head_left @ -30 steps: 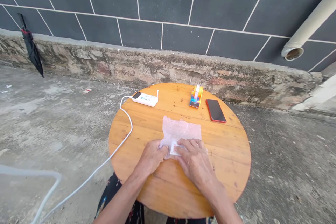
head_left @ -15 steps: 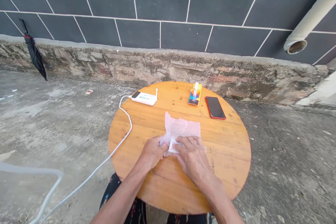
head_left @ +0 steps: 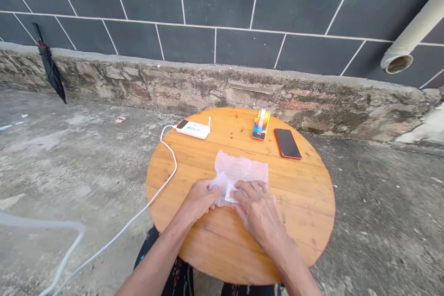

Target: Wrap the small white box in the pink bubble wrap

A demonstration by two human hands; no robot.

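Observation:
A pinkish, translucent sheet of bubble wrap point(head_left: 243, 167) lies spread on the round wooden table point(head_left: 298, 217). On its near part rests a small white flat item point(head_left: 229, 193), partly hidden by fingers, so its kind is unclear. My left hand point(head_left: 200, 198) pinches the wrap's left edge, which is bunched and lifted between thumb and fingers beside the white item. My right hand point(head_left: 256, 206) covers the item from the right, its fingers curled over it and holding it against the wrap.
A white power bank point(head_left: 194, 130) with a white cable point(head_left: 169, 173) stands at the table's back left. At the back right are a yellow and blue tape dispenser point(head_left: 261, 125) and a red-edged phone point(head_left: 287, 144). A black umbrella point(head_left: 52, 71) leans on the wall.
The wrap's left edge has been folded inward, a little toward the white item, by my left hand. My right hand stays on the item. The whole view has shifted slightly.

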